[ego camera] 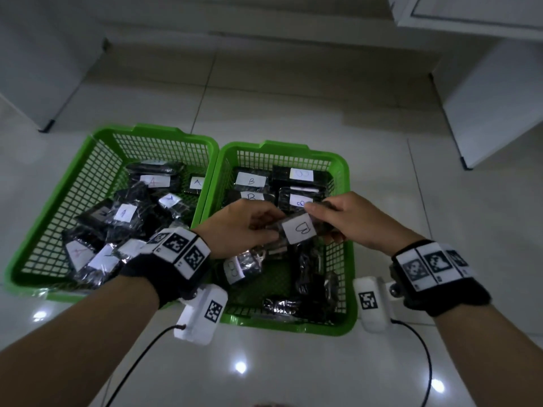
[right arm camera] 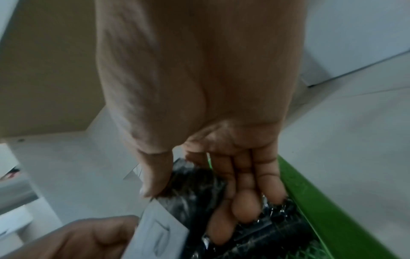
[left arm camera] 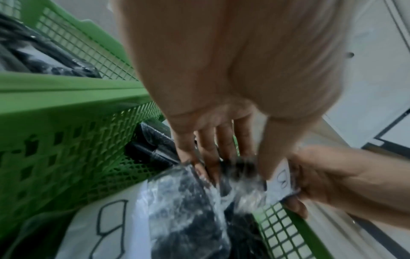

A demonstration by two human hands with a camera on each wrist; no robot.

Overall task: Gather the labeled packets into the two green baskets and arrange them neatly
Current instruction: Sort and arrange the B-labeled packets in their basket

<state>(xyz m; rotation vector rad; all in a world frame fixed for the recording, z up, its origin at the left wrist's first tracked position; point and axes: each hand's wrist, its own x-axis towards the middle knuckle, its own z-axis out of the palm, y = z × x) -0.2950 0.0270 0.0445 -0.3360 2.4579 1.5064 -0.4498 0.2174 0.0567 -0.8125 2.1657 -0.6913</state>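
Observation:
Two green mesh baskets sit side by side on the floor. The left basket (ego camera: 97,136) holds several black packets with white "A" labels (ego camera: 197,182). The right basket (ego camera: 340,163) holds several "B" packets (ego camera: 251,180). Above the right basket both hands hold one black plastic-wrapped packet with a white "B" label (ego camera: 299,230). My left hand (ego camera: 249,227) pinches its left end between thumb and fingers (left arm camera: 224,152). My right hand (ego camera: 338,218) grips its right end, thumb on top and fingers (right arm camera: 244,198) underneath. A second B packet (left arm camera: 184,210) lies just below.
Pale glossy floor tiles (ego camera: 293,368) surround the baskets. White cabinet panels (ego camera: 493,113) stand at the right and another (ego camera: 38,69) at the left. Cables (ego camera: 423,351) trail from the wrist cameras towards me.

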